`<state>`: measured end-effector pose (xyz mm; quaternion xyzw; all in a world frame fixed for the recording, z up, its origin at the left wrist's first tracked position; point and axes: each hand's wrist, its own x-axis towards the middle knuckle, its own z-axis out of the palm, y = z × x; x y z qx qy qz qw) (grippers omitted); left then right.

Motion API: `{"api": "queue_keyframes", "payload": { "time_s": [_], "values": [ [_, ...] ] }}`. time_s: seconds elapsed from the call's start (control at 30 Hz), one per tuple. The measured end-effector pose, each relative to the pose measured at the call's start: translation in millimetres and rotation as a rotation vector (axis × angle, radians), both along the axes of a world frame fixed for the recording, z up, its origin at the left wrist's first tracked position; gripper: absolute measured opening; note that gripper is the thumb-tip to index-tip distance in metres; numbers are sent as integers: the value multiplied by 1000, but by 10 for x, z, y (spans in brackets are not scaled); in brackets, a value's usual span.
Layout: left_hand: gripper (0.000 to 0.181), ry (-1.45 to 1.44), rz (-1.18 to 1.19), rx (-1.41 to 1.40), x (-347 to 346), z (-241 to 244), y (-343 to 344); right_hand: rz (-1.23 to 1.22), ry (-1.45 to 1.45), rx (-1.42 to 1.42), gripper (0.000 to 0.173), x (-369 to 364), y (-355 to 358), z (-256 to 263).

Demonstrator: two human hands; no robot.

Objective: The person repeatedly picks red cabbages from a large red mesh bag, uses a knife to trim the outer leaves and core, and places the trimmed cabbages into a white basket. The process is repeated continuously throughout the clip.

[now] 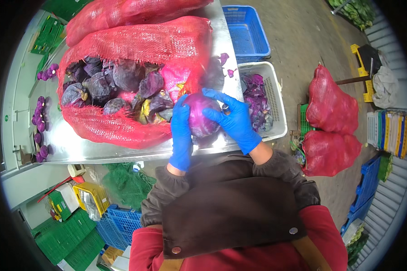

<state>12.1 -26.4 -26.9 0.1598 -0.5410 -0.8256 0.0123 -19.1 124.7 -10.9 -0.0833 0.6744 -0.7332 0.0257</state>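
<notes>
A glossy purple red cabbage (pixel 203 115) is held between both gloved hands over the front edge of the metal table. My left hand (pixel 181 135), in a blue glove, grips its left side. My right hand (pixel 235 120), gloved the same way, spans its right side with thumb and fingers. A small dark object with a metallic end (pixel 226 108) shows at the right palm; most of it is hidden. Left of the hands lies a torn red mesh sack (pixel 132 44), with several duller red cabbages (pixel 101 86) and loose leaves (pixel 156 105) in its opening.
Purple leaves fill part of a white crate (pixel 279 111) against the table's right side, below a blue crate (pixel 263 34). Another red sack (pixel 135 10) lies at the back of the metal table (pixel 98 154). Full sacks (pixel 332 101) stand on the floor at right.
</notes>
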Motion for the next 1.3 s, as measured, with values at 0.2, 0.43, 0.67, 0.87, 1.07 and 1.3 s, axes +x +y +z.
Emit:
{"api": "queue_keyframes", "payload": {
  "time_s": [0.2,0.43,0.67,0.87,1.07,1.3],
  "values": [
    [52,-47,21,242,145,29,-376,41,-445,-202,24,6,-287,325],
    [51,127,97,-1329,475,-144,-1978,15,-1100,-511,28,238,-537,-723],
    [52,204,747,199,1022,-345,-4385,-397,-594,-141,26,28,-60,-1644],
    [47,151,1010,-25,470,-376,-4622,-779,-107,64,22,-673,900,-1371],
    [36,247,187,-715,-879,465,-2908,-597,-224,-131,24,-290,308,-632],
    [92,-388,-125,-1665,-1893,-89,-2081,-168,-335,2,15,296,-364,-592]
  ]
}}
